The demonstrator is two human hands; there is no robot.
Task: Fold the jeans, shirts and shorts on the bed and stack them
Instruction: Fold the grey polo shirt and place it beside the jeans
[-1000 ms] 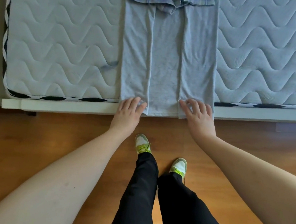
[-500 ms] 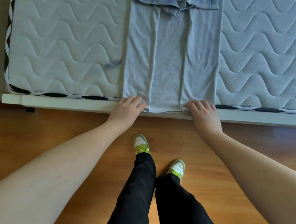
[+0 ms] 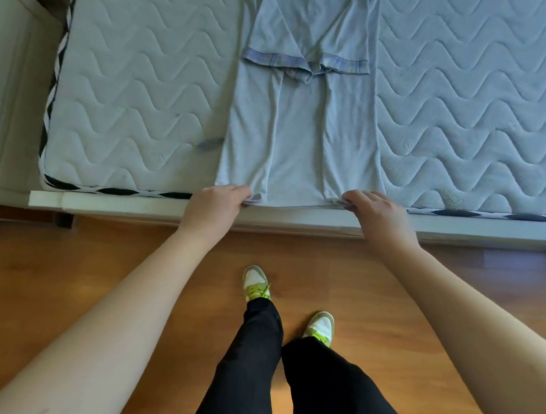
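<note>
While each hand (image 3: 213,206) (image 3: 379,213) pinches its hem, the shirt (image 3: 300,136) lies lengthwise, collar away

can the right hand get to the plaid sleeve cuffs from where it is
Probably yes, though it would have to let go first. The right hand pinches the shirt hem, and only flat shirt lies between it and the cuffs.

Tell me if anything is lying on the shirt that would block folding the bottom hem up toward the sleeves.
Nothing visible. The left hand and right hand already pinch the shirt hem, and the cloth up to its sleeves lies bare.
</note>
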